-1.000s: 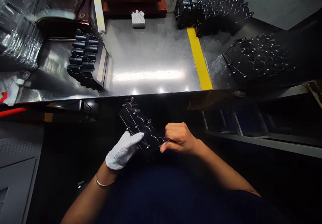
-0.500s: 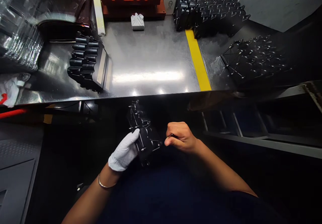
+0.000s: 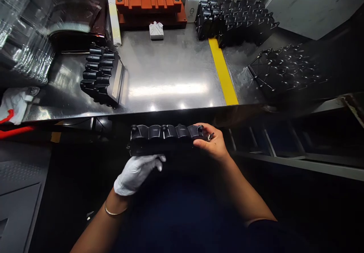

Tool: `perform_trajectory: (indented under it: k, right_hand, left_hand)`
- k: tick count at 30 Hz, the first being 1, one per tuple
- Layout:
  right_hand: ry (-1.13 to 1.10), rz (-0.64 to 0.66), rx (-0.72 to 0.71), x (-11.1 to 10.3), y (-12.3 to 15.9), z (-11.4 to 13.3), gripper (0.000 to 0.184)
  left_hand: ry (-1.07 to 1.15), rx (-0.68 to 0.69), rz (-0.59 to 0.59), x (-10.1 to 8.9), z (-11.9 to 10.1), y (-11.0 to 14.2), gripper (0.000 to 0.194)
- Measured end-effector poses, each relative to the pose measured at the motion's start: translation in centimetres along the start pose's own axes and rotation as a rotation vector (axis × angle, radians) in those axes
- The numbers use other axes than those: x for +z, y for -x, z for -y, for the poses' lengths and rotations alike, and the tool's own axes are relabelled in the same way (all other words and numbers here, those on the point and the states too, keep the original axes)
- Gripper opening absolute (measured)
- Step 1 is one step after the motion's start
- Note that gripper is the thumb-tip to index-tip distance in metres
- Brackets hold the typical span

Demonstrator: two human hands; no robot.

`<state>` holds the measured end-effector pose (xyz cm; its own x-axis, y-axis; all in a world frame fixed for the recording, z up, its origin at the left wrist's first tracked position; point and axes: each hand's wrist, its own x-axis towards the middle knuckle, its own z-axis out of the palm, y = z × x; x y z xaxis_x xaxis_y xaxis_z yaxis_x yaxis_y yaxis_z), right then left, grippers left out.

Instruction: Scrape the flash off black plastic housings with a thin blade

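A black ribbed plastic part (image 3: 170,131) is held level in front of my body, just past the table's front edge, its row of curved scallops facing up. My right hand (image 3: 214,143), bare, is closed around its right end, thumb on the near side. A small metallic piece (image 3: 210,136) shows between those fingers; its kind is unclear. Beneath the left half of the part, my left hand (image 3: 139,171) in a white glove has its fingers apart, at or near the lower edge. Whether it touches the part is hard to see.
On the steel table (image 3: 170,67) stand a stack of black parts (image 3: 99,73) at left and more black stacks (image 3: 241,19) at right, beyond yellow tape (image 3: 223,71). An orange fixture (image 3: 149,2), white bottle (image 3: 192,6) and small white box (image 3: 156,31) are at the back.
The black part has turned from upright in my left hand to lying crosswise. My right hand has taken hold of its right end, and my left hand has let go and shifted slightly below it.
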<state>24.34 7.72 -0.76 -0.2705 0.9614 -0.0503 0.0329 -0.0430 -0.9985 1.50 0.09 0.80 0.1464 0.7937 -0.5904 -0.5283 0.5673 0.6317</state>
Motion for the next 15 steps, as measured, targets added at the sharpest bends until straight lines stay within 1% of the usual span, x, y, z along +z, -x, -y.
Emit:
perform_trajectory:
  k: [1,2,3,5,6,7,10,12,15]
  right_hand:
    - [-0.003,-0.022,0.029,0.6,0.2,-0.1,0.049]
    - [-0.01,-0.006,0.048,1.1,0.4,-0.1,0.049]
    - [-0.025,0.047,0.056,1.7,0.5,-0.2,0.049]
    - [-0.077,0.191,0.048,2.6,0.8,-0.2,0.047]
    - [-0.097,0.234,0.047,2.8,0.9,-0.2,0.046]
    - [-0.1,0.241,0.053,2.9,0.9,-0.2,0.043]
    - [-0.021,0.144,0.089,2.7,0.7,0.1,0.034]
    - [0.039,0.132,0.099,2.5,0.5,0.3,0.031]
    - [0.093,0.131,0.094,2.7,0.7,0.5,0.029]
  left_hand:
    - [-0.019,0.037,0.002,0.2,0.0,0.0,0.015]
    - [-0.013,0.068,0.002,0.5,0.0,0.0,0.021]
    - [0.027,0.095,-0.006,0.8,0.2,0.0,0.025]
    - [0.169,0.106,-0.057,1.3,0.7,-0.2,0.019]
    - [0.238,0.092,-0.085,1.4,1.0,-0.3,0.015]
    - [0.291,0.068,-0.106,1.4,1.2,-0.4,0.011]
    - [0.366,-0.008,-0.113,1.4,1.7,-0.7,0.006]
    - [0.405,-0.053,-0.123,1.6,1.8,-0.9,0.004]
    - [0.521,-0.172,-0.142,2.2,1.8,-1.2,0.016]
